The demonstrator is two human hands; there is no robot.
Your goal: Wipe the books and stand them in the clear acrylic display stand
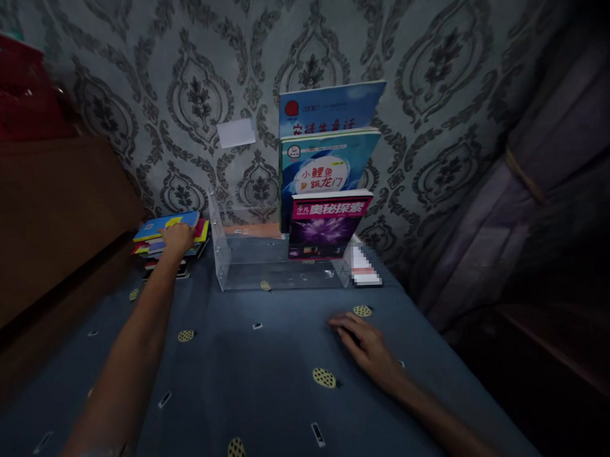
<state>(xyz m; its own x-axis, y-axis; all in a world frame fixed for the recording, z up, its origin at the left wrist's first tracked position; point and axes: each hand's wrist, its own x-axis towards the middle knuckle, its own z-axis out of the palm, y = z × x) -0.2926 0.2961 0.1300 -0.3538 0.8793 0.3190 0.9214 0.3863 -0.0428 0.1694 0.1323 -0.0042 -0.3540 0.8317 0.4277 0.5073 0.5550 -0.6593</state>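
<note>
My left hand (178, 237) reaches to the far left and rests on the top book of a stack of books (152, 228); whether its fingers grip the book cannot be made out. My right hand (361, 340) is low over the tablecloth, fingers loosely apart, holding nothing. Between and beyond the hands stands a clear acrylic rack (220, 258). On its right side, books stand in tiers: a blue one (331, 107) at the back, a teal one (367, 150) in the middle, a purple and black one (325, 231) in front.
A blue patterned tablecloth (230, 378) covers the table. Brown furniture (49, 217) with a red item (14, 85) on it borders the left. A white paper (365, 266) lies right of the rack. Patterned wall (200, 92) rises behind; a curtain (489, 222) hangs at right.
</note>
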